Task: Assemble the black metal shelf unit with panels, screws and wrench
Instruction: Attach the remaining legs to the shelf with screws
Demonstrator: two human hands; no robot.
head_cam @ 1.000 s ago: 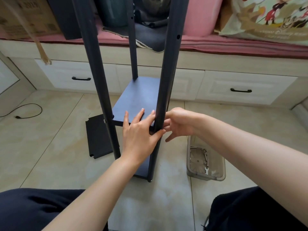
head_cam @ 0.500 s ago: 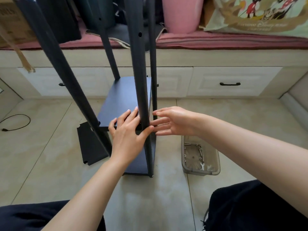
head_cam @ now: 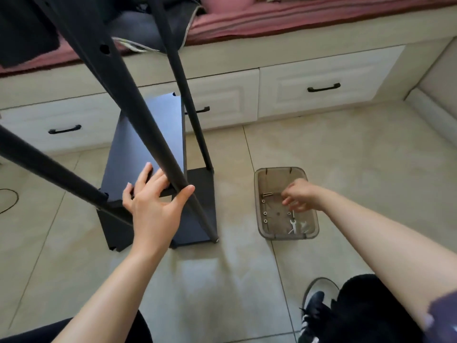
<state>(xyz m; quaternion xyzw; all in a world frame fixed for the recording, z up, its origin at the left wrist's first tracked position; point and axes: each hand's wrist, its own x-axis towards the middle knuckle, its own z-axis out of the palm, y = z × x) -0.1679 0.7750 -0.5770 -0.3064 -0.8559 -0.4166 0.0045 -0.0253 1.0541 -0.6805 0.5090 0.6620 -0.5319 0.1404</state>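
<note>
Landmark for everything is the shelf unit point(head_cam: 158, 174), standing on the floor tiles in front of the white drawer fronts point(head_cam: 222, 100), black uprights leaning toward my camera. Reads as part-built: a base panel point(head_cam: 197, 219) at the bottom, and one shelf panel point(head_cam: 148, 139) sitting higher between the uprights, notched corner visible at its far end. Near upright point(head_cam: 138, 112) has open bolt holes showing up top, so I judge the fixings there aren't in yet. Left hand point(head_cam: 155, 204) is at the near edge of the shelf panel, fingers spread flat on it and thumb hooked round the near upright. No closed grip, more a brace, probably to keep panel and post holes lined up while the other hand fetches hardware. Another loose black panel point(head_cam: 111, 226) seems to lie flat on the floor at the unit's left foot, partly hidden by my arm. Right of the unit, apart from it, is the clear parts tray point(head_cam: 311, 233). Right hand point(head_cam: 300, 196) is down in it, fingers curled toward the screws point(head_cam: 268, 194). Motion blur there, so I cannot tell whether it's pinching anything. Small wrench point(head_cam: 293, 225) lies in the tray's near end, untouched, with a few washers or nuts point(head_cam: 264, 214) on the tray's unit side. My guess is a screw first, wrench after.
</note>
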